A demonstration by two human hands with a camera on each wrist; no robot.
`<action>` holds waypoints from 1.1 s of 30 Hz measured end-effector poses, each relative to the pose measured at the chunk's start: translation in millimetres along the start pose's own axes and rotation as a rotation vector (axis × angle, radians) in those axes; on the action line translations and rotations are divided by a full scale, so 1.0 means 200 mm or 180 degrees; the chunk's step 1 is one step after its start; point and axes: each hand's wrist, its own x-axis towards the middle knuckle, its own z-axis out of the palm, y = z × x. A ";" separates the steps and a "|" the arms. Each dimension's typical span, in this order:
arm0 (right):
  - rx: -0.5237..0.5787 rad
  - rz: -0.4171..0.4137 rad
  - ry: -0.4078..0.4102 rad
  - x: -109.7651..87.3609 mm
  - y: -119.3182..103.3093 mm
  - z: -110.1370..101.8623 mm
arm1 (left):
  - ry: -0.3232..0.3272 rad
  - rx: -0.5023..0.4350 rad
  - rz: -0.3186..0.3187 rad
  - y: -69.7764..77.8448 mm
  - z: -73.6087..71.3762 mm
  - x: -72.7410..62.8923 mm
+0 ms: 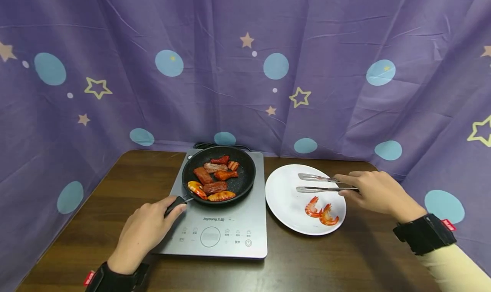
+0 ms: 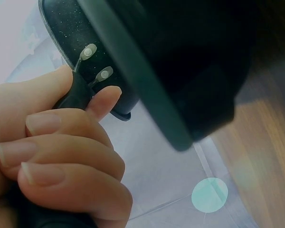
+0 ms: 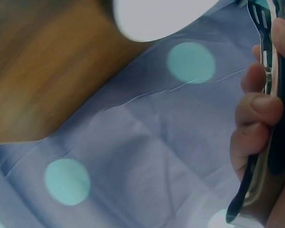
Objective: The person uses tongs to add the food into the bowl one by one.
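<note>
My left hand [image 1: 143, 226] grips the black handle [image 1: 175, 206] of a frying pan [image 1: 245, 185] that sits on an induction cooker. In the left wrist view, fingers [image 2: 80, 156] curl round that handle below the pan's riveted side. Several pieces of meat [image 1: 215, 186] and a shrimp [image 1: 197, 189] lie toward the pan's left and middle. My right hand [image 1: 377, 194] holds metal tongs [image 1: 316, 189], their tips spread apart over a white plate [image 1: 285, 202]. Two shrimp [image 1: 321, 211] rest on the plate's lower right, below the tongs. The right wrist view shows fingers [image 3: 256, 109] wrapped about the tongs.
The silver induction cooker [image 1: 245, 224] stands on a brown wooden table [image 1: 303, 262], with the plate at its right. A black cord [image 1: 203, 145] lies behind the cooker. A purple curtain [image 1: 230, 108] hangs along the back and both sides.
</note>
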 end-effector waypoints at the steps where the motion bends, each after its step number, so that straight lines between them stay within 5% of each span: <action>1: -0.0009 0.0003 -0.0016 -0.02 0.02 0.01 | -0.0012 0.0001 -0.0004 0.00 0.00 0.00; 14: -0.0061 0.0050 -0.0364 -0.17 0.16 0.07 | -0.0020 0.0017 -0.0004 0.00 0.00 0.00; 33: 0.0095 -0.0167 -0.0384 -0.12 0.11 0.15 | -0.0005 0.0010 -0.0018 0.00 0.00 0.00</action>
